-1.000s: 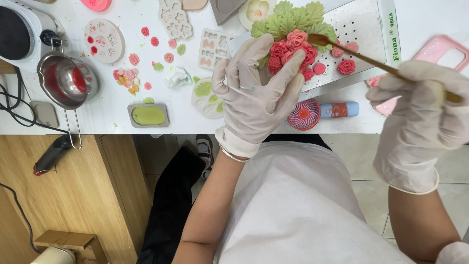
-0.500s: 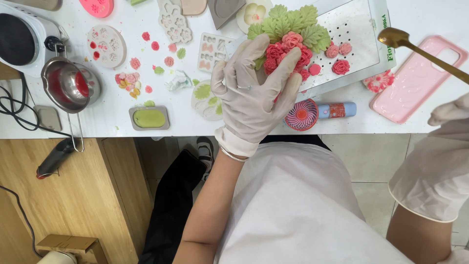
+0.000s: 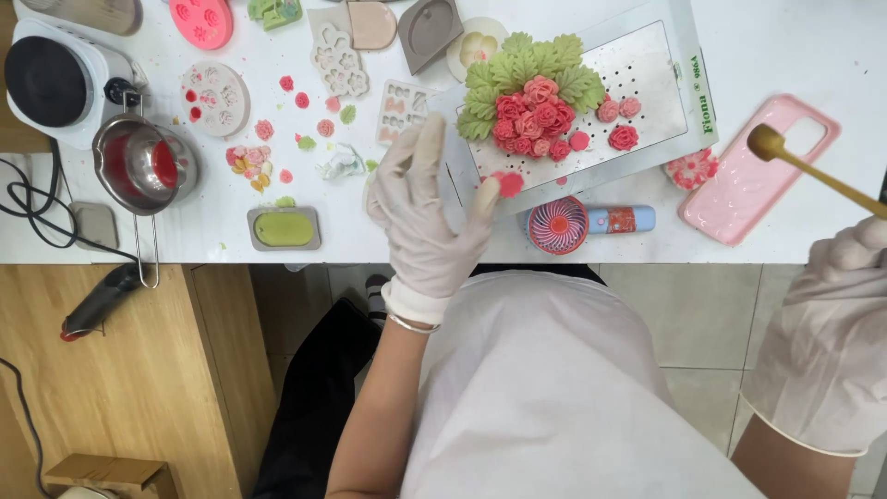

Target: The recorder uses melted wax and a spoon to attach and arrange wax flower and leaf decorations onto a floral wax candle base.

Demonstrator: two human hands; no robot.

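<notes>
The left fingers (image 3: pixel 483 199) are spread, one tip touching a small red petal (image 3: pixel 507 183) at the edge of the tray (image 3: pixel 661 55), centre of the frame; the right hand (image 3: pixel 832 342), lower right, is clenched on a gold spoon (image 3: pixel 767 141) over the pink case (image 3: pixel 739 189); above the petal sits the rose cluster (image 3: pixel 531 120). The petal could slip off the tip, being barely held.

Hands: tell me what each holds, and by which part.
Right hand grips the gold spoon by its handle's far end. Left hand holds nothing; a red piece sits at its fingertip.
</notes>
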